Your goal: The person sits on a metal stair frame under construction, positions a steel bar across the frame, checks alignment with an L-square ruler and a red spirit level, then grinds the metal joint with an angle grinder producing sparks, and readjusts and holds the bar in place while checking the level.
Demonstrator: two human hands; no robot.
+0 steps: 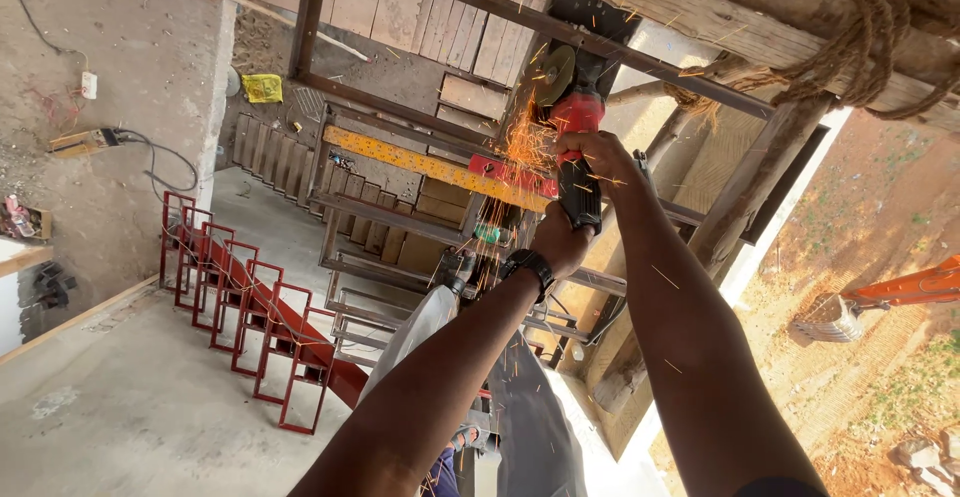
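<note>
Your angle grinder (572,127), red and black, sits in the upper centre of the frame, its disc (552,75) against a dark steel bar (650,65) and throwing sparks (522,147). Your right hand (595,155) is wrapped tight around its body; your left hand (560,242), wearing a wristwatch (527,265), is closed on the rear handle. A yellow level (430,165) lies just left. A red stair frame (255,307) stands lower left.

In my right hand (592,157) I see an angle grinder (572,127) of glossy red and matt black plastic. Its disc bites a dull, rust-brown steel bar (640,57) above my knuckles. My left hand (560,242) wears a matt black watch (528,265). Beyond, rough bare timber (700,17) and coarse fibrous rope (870,47).
</note>
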